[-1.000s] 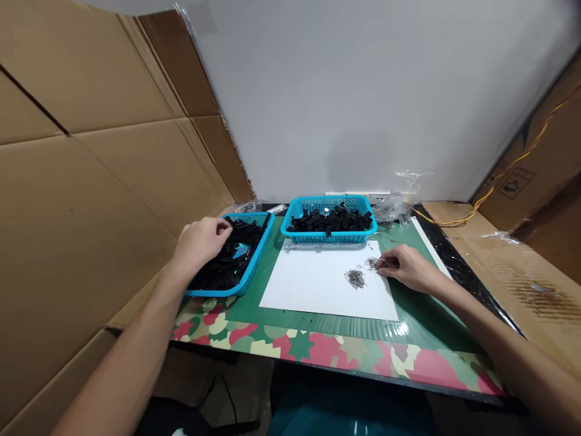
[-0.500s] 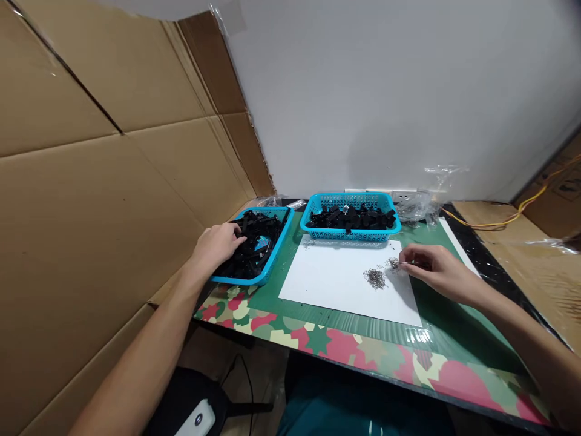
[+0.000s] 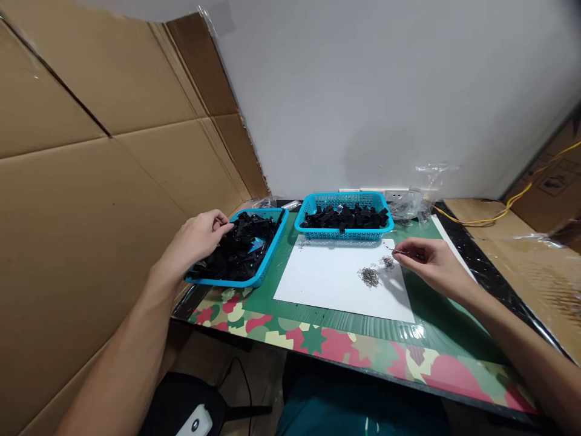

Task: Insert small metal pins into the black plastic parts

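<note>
My left hand (image 3: 202,236) is over the left rim of the left blue basket (image 3: 261,277), fingertips pinched together; whatever they hold is too small to make out. Black plastic parts (image 3: 240,251) fill that basket. My right hand (image 3: 424,254) holds thin metal tweezers (image 3: 399,251), their tip pointing left above the right edge of the white sheet (image 3: 318,272). Two small heaps of fine metal pieces, a larger one (image 3: 370,277) and a smaller one (image 3: 387,263), lie on the sheet below the tweezers.
A second blue basket (image 3: 345,234) of black parts stands behind the sheet. Clear plastic bags (image 3: 411,206) lie by the wall. Cardboard (image 3: 113,200) rises along the left side. Yellow cables (image 3: 490,221) run at the right.
My left hand has moved up and left from the black parts to the basket's edge. My right hand has lifted the tweezers a little from the small heap. The view has shifted slightly.
</note>
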Tool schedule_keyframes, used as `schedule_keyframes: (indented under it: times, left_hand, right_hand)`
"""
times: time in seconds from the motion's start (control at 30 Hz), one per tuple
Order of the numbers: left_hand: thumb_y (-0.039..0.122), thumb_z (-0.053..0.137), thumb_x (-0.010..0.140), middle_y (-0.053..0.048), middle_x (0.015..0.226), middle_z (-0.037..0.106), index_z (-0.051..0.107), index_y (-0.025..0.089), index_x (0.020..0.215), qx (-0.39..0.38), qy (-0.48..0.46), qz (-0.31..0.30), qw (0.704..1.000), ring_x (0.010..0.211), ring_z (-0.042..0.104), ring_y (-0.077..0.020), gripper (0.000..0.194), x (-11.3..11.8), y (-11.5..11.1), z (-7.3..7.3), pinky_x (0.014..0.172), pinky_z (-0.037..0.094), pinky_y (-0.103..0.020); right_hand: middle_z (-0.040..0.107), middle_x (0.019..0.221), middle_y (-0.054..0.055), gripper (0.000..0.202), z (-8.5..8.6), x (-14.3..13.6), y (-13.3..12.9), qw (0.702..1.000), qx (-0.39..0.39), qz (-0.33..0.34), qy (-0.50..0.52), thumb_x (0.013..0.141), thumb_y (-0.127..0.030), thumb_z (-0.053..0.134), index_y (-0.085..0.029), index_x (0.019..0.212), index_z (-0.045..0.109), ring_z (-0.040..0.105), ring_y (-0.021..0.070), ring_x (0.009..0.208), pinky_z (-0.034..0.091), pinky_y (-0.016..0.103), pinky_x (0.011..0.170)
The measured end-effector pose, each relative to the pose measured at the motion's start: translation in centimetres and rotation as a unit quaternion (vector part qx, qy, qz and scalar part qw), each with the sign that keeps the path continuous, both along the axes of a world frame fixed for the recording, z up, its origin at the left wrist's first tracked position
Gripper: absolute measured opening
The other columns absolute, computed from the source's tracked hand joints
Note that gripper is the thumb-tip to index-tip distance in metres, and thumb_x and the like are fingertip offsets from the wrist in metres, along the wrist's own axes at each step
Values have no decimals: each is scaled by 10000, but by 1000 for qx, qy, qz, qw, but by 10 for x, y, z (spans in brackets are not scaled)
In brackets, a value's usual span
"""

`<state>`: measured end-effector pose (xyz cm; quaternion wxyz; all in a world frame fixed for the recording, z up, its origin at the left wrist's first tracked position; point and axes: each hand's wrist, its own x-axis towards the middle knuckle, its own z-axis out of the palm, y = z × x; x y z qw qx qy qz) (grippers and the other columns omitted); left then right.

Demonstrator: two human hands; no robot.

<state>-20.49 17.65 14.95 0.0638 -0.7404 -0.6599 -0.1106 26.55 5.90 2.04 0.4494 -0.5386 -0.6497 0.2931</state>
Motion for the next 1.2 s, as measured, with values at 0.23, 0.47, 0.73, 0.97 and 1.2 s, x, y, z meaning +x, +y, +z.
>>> schedule_keyframes:
  times: [0.23, 0.47, 0.73, 0.97, 1.2]
  left_hand:
    - [433, 450, 1050, -91, 1125, 682, 541, 212, 1089, 78, -250, -161, 951, 884, 694, -214, 242, 72, -2, -20, 860, 528, -353]
    - [558, 635, 987, -6, 801, 645, 552, 215, 1088, -241, -608, -316, 687, 715, 657, -160, 367, 184, -18, -69, 679, 493, -280]
    - [513, 665, 992, 27, 813, 528, 544, 238, 1178, -476, -702, -258, 463, 629, 618, -127, 354, 242, -58, -112, 520, 434, -203]
    - [367, 701, 959, 10, 874, 543, 616, 219, 1154, -522, -731, -169, 405, 526, 437, -55, 259, 233, -58, -114, 379, 251, -139]
    - [451, 768, 926, 36, 736, 527, 587, 150, 867, -557, -649, -193, 481, 445, 345, -5, 356, 235, -62, -116, 384, 167, -138]
  right_hand:
    - [786, 835, 82, 244, 2, -18, -3, 999, 48, 0, -10, 911, -418, 696, -204, 877, 807, 678, 226, 717, 499, 338, 636]
    - [706, 727, 34, 172, 11, -31, -9, 992, 106, -21, 60, 903, -355, 734, -224, 873, 843, 575, 163, 622, 438, 294, 552]
    - [618, 636, 10, 139, 2, -36, -11, 984, 154, -52, 79, 884, -278, 765, -223, 928, 885, 476, 127, 556, 362, 279, 505]
    - [626, 636, 15, 175, -3, -35, -13, 984, 162, -71, 15, 893, -304, 736, -250, 952, 892, 494, 137, 550, 416, 288, 529]
    - [629, 661, 24, 212, -5, -34, -15, 981, 185, -44, -37, 915, -308, 707, -268, 1015, 890, 542, 153, 576, 451, 292, 555]
